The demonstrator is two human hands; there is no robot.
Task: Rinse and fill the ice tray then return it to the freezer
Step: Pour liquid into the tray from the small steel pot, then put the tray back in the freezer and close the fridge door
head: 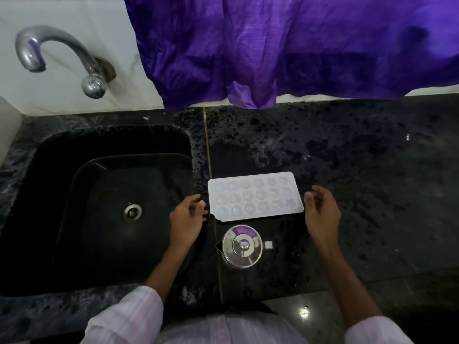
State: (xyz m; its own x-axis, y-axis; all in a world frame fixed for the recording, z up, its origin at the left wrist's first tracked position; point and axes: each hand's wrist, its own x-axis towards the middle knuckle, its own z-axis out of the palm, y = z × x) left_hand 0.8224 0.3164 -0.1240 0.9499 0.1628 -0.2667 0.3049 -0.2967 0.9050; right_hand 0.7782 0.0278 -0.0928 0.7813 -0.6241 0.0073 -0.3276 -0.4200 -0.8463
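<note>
Our white plastic ice tray flat on the wet black speckled stone counter, our left hand and right hand open beside its ends, a lidded steel jug just in front, black sink to our left

Pale pink striped shirt, sleeves pushed up above bare forearms and hands.

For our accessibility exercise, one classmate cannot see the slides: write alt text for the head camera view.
A white ice tray lies flat on a wet black counter, with an open left hand and right hand on either side, not touching it. A lidded steel jug stands nearer the person; a black sink and tap are left.
</note>
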